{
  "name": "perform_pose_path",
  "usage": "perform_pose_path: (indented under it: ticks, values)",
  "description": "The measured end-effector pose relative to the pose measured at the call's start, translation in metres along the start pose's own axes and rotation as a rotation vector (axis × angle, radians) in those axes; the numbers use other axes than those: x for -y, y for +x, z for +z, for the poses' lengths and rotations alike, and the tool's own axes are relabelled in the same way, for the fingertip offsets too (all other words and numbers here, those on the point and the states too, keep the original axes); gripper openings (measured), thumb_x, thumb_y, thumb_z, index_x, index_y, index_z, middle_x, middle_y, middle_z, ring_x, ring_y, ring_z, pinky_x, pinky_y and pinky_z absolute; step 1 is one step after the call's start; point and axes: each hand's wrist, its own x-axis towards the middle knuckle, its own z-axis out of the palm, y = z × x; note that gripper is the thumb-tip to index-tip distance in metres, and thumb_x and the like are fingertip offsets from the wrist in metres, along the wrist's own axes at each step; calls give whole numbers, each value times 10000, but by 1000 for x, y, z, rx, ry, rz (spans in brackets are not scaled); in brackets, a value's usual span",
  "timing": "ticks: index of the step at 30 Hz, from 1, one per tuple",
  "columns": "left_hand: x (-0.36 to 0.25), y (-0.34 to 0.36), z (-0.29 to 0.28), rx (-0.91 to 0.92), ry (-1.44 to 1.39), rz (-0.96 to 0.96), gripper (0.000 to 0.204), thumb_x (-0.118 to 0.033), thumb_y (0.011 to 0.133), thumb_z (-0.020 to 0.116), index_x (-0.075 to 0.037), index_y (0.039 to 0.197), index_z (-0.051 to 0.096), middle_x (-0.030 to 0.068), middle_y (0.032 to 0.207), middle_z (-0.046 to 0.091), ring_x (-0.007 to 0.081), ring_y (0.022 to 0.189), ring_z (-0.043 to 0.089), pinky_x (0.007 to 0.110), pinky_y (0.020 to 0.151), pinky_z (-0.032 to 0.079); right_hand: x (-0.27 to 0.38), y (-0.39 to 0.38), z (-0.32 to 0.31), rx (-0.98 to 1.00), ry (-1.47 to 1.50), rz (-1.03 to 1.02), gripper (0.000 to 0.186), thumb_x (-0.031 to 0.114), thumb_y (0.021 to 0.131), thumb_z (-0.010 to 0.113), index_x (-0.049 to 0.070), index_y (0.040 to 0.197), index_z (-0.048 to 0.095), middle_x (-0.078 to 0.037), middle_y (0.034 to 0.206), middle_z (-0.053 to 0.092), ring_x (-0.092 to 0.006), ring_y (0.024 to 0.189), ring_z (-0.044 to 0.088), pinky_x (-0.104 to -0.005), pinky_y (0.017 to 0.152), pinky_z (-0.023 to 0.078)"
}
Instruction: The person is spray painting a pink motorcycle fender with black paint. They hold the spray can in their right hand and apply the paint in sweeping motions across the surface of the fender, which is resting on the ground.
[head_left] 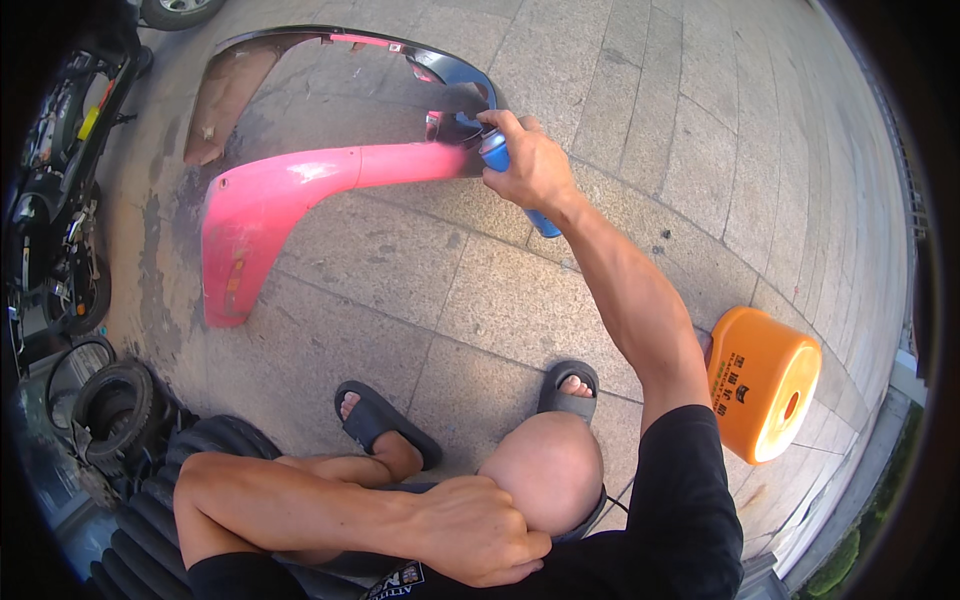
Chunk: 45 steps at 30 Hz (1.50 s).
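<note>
My right hand (532, 165) is wrapped round a blue spray can (495, 150), index finger at its top. The can tilts over the right-hand bend of a curved vehicle body panel (290, 178) lying on the paving. The panel's near arm is pink, darkening to black beside the can. Its far arm (440, 62) is mostly black with some pink patches. My left hand (478, 530) is closed in a loose fist beside my bare knee (545, 470), far from the panel. The fist's underside is hidden, and nothing shows in it.
An orange plastic bucket (765, 385) lies on its side at the right. On the left are parked motorbikes (70, 220), a loose tyre (112, 410) and a row of black tyres (165, 500). My sandalled feet (385, 425) rest on stone paving. Dark stains mark the ground around the panel.
</note>
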Motion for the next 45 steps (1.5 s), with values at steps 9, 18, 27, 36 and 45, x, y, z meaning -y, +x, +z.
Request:
perform_pose_path:
  ticks: [9,18,27,36,45]
  values:
    - [-1,0,0,3,-3,0,342,-300,943,649,-64,702,589,135,495,543,367,449,579,473,425,453,10,13,-5,-59,25,-2,728,191,753,759,267,1432,509,-212,1227,604,-426,1107,667,-483,949,560]
    - [4,-2,5,-66,50,65,301,-322,949,673,-117,744,593,52,450,475,285,374,521,406,361,387,-6,-4,-2,19,2,51,739,200,750,764,258,1441,509,-226,1232,604,-428,1086,679,-485,950,567]
    - [-1,2,3,10,11,24,345,-299,939,653,-73,689,576,128,487,536,362,443,579,467,418,457,-9,-22,-2,-68,10,44,720,190,754,761,214,1434,524,-196,1214,626,-408,1078,678,-470,954,563]
    - [-2,2,4,1,26,26,346,-298,941,651,-75,689,571,127,485,534,358,436,573,462,412,453,-14,-8,0,-22,9,-3,709,184,754,772,258,1415,527,-215,1234,605,-443,1096,671,-490,936,575]
    - [-3,0,3,1,19,8,341,-301,936,652,-71,695,577,130,492,541,362,450,585,473,426,458,-12,-23,-1,-61,4,-5,689,185,761,761,197,1413,540,-184,1228,623,-408,1087,669,-469,954,557]
